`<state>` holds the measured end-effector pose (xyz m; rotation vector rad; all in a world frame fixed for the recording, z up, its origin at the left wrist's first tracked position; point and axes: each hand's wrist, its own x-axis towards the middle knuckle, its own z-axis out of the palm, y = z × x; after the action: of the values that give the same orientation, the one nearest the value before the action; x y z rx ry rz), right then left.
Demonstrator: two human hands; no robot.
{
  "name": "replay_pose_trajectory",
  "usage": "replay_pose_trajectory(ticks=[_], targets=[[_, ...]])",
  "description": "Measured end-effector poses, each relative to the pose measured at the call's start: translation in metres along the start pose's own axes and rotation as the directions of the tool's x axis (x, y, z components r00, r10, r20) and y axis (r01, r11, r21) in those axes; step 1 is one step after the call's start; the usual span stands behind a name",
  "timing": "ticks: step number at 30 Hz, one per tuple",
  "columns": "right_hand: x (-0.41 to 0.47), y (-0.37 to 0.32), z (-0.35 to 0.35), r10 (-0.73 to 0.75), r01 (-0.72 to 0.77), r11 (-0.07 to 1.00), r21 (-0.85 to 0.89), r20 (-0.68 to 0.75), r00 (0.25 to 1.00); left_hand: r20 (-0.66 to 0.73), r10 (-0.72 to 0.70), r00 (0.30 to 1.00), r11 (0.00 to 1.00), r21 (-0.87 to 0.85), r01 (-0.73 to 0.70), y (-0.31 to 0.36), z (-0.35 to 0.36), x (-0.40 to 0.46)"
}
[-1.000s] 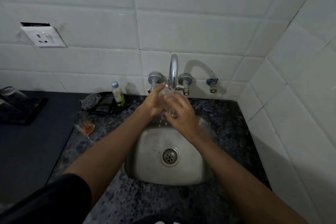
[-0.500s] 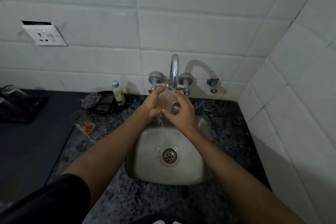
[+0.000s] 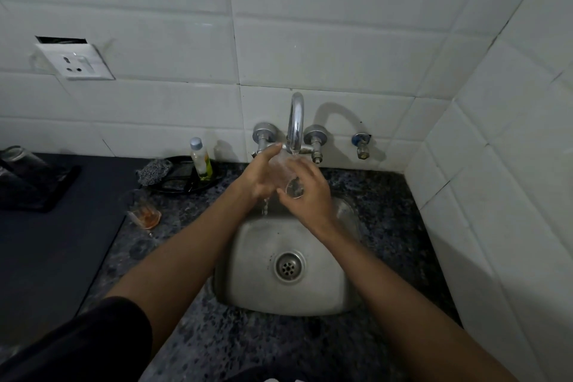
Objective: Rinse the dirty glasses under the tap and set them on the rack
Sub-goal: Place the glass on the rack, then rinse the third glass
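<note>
Both hands hold a clear glass [image 3: 286,175] under the tap [image 3: 295,124], above the far edge of the steel sink [image 3: 313,295]. Left hand [image 3: 259,178] grips one side, right hand [image 3: 308,195] wraps the other. Water drips below. A second glass [image 3: 145,214] with orange residue stands on the counter [image 3: 387,195], left. The rack [image 3: 28,183] sits far left.

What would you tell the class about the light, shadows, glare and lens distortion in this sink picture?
Head view: dim, cool light; the tap throws a curved shadow rightwards onto the tiles and carries a bright highlight; tile lines bow towards the edges, a wide-angle effect; the clear glass between the left hand and right hand is hard to make out.
</note>
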<state>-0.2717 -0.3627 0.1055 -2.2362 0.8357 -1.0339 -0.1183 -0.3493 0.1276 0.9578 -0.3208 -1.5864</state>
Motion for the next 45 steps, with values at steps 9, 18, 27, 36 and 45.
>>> replay_pose_trajectory(ticks=[9,18,27,36,45], targets=[[-0.003,0.006,0.002,0.114,-0.111,0.99,0.081,-0.023,0.993,-0.237,-0.01,0.971,0.998,0.056,0.024,0.003,-0.016,0.012],[-0.003,0.017,-0.012,-0.327,0.358,0.854,-0.377,0.146,0.934,-0.235,0.018,0.972,0.999,0.046,-0.007,0.002,-0.013,0.013],[-0.002,0.009,-0.005,0.107,-0.103,0.992,0.075,-0.048,0.993,-0.192,0.005,0.981,1.0,0.024,0.0,0.004,-0.016,0.012],[-0.007,0.011,-0.001,-0.072,0.071,0.995,-0.07,-0.012,0.997,-0.218,-0.012,0.976,0.992,0.119,0.039,0.008,-0.019,0.015],[-0.007,0.017,-0.007,-0.263,0.287,0.925,-0.25,0.126,0.957,-0.07,-0.066,0.995,0.983,0.165,0.076,0.011,-0.015,0.01]])
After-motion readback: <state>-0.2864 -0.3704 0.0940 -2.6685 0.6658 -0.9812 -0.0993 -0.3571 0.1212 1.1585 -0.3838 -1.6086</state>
